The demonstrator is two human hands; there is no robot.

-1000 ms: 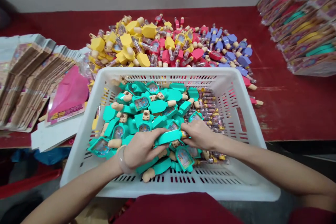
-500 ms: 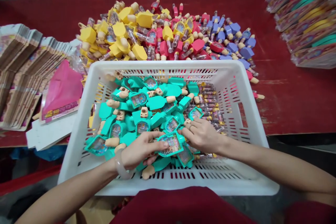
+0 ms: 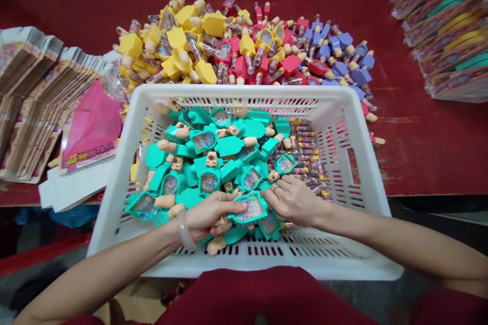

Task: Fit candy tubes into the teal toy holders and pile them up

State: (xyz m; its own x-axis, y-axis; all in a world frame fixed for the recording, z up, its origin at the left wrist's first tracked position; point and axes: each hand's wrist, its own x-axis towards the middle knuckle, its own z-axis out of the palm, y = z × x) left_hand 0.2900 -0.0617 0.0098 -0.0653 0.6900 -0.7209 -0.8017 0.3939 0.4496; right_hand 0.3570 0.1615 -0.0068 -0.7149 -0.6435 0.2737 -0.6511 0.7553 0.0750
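My left hand [image 3: 211, 213], with a pale bangle at the wrist, grips a teal ice-pop-shaped toy [image 3: 254, 208]. Its thumb presses the clear window, behind which small beads show. My right hand [image 3: 293, 197], wearing a ring, is closed in a pinch at the toy's right end; whatever lies between those fingers is hidden. Both hands are over a white plastic basket [image 3: 247, 91]. Many teal toys [image 3: 230, 146] with beige animal-like handles fill its left and middle. Small clear tubes with yellow ends [image 3: 306, 145] lie along its right part.
Behind the basket, yellow toys [image 3: 213, 24], red toys [image 3: 290, 63] and purple toys [image 3: 345, 39] are heaped on a red table [image 3: 412, 152]. Printed cards [image 3: 34, 106] and a pink plastic piece [image 3: 91, 124] lie left. Packaged toys [image 3: 453, 35] stand at far right.
The view has shifted slightly. My left hand still holds the teal toy, and my right hand stays closed at its end with little visible movement.
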